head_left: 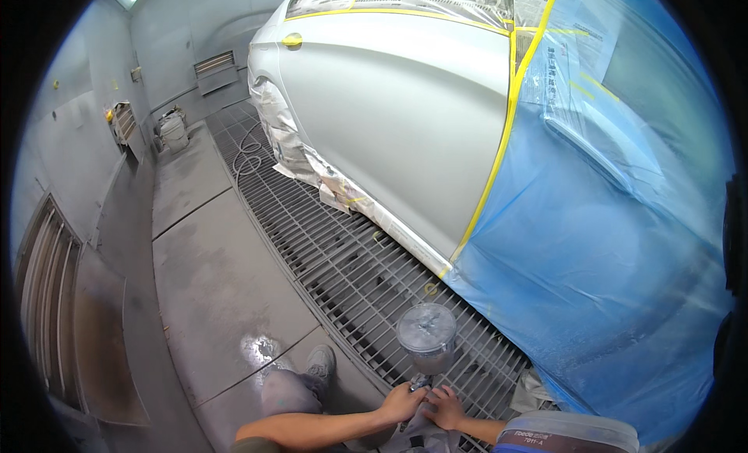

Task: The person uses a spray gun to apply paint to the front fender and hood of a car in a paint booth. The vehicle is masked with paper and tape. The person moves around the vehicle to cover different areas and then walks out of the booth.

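Note:
A gravity-feed spray gun (421, 381) stands out in front of me at the bottom middle, with a translucent, grey-stained paint cup (431, 352) on top. Closed on its metal body is my left hand (401, 404). Close beside it, my right hand (445, 410) has its fingers spread against or near the gun's back; whether they touch is unclear. Most of the handle is hidden. Beyond the gun stands a pale silver-grey car panel (405, 102), edged with yellow masking tape (492, 169) and newspaper (460, 1).
Blue masking film (561, 258) drapes the car at the right. Beneath lies a metal floor grating (335, 258), with a looped hose (249, 157) farther off. A white bucket (173, 132) stands by the left wall, above a vent (51, 266). My shoe (320, 361) is beside the grating.

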Demonstrator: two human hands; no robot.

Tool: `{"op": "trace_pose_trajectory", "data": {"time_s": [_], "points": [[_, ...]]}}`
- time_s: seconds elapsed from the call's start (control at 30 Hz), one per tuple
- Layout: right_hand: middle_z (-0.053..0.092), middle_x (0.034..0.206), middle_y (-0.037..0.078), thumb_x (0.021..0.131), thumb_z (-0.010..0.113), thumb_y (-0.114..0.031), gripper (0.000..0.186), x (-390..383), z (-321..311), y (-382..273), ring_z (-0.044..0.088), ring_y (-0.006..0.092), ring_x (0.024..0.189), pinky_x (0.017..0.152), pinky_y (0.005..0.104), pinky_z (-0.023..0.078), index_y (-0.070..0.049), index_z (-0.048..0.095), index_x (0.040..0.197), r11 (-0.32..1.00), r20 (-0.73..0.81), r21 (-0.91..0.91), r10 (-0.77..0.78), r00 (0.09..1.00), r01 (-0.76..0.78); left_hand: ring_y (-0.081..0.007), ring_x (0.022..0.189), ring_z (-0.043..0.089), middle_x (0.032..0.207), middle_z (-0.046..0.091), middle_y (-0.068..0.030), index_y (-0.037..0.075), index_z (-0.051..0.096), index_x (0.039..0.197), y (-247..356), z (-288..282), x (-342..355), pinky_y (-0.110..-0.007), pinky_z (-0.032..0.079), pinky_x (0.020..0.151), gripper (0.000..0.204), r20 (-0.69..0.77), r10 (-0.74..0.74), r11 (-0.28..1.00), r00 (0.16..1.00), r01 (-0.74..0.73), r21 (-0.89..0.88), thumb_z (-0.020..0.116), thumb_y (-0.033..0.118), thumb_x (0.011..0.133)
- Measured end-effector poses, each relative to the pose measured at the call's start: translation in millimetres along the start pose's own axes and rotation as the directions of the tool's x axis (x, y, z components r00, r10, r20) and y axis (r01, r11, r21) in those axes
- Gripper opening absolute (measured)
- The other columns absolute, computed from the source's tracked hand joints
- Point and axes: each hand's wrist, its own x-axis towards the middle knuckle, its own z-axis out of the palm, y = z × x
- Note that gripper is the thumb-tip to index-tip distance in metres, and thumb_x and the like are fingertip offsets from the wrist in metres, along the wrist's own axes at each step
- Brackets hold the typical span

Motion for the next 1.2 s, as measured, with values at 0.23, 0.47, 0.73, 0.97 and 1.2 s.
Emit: {"op": "trace_pose_trajectory", "data": {"time_s": [0.23,0.47,0.73,0.97,1.2], "points": [[0.040,0.158,0.007,0.089,0.066,-0.051,0.051,-2.9,8.9,19.3,0.024,0.0396,0.148,0.116,0.0580,0.026,-0.031,0.061,0.135,0.996,-0.073,0.085,0.003,0.997,0.003,-0.0262,0.084,0.070,0.085,0.071,-0.0170,-0.003,0.068,0.097,-13.8,12.6,6.4,-0.039,0.053,0.076,0.045,0.015,-0.045,0.999,0.999,0.045,0.015,0.061,0.042,0.092],[0.047,0.153,0.008,0.086,0.072,-0.046,0.047,-7.3,13.7,38.6,0.030,0.0402,0.145,0.117,0.0521,0.029,-0.022,0.069,0.126,0.993,-0.159,0.111,-0.010,0.987,0.028,-0.0296,0.081,0.070,0.085,0.071,-0.0190,-0.002,0.069,0.089,-40.5,26.7,22.3,-0.040,0.053,0.073,0.043,0.003,0.112,0.993,0.994,-0.112,0.029,0.060,0.041,0.092],[0.047,0.153,0.002,0.082,0.076,-0.043,0.050,-9.2,11.9,37.0,0.027,0.0398,0.146,0.118,0.0521,0.028,-0.025,0.069,0.128,0.995,-0.172,0.103,0.034,0.984,-0.016,-0.0313,0.082,0.070,0.087,0.071,-0.0216,-0.004,0.068,0.090,-40.4,22.6,25.6,-0.042,0.053,0.077,0.050,0.027,0.084,0.996,0.996,-0.084,0.014,0.061,0.046,0.093],[0.046,0.154,0.001,0.084,0.073,-0.039,0.046,-15.5,3.9,21.8,0.024,0.0382,0.148,0.119,0.0552,0.022,-0.026,0.070,0.128,0.977,-0.159,0.169,0.159,0.974,-0.132,-0.0282,0.080,0.070,0.083,0.071,-0.0184,-0.004,0.067,0.097,-26.7,12.0,18.7,-0.041,0.053,0.077,0.052,0.086,0.031,0.998,0.996,-0.036,0.058,0.061,0.047,0.095],[0.050,0.150,0.011,0.082,0.073,-0.041,0.047,-15.4,-8.8,6.8,0.028,0.0387,0.146,0.118,0.0562,0.023,-0.024,0.071,0.125,0.971,-0.143,0.158,0.204,0.969,-0.181,-0.0184,0.076,0.067,0.079,0.070,-0.0115,-0.003,0.068,0.096,-21.6,6.3,5.7,-0.034,0.052,0.072,0.051,0.174,-0.006,0.999,0.985,-0.001,0.035,0.062,0.048,0.097]]}}
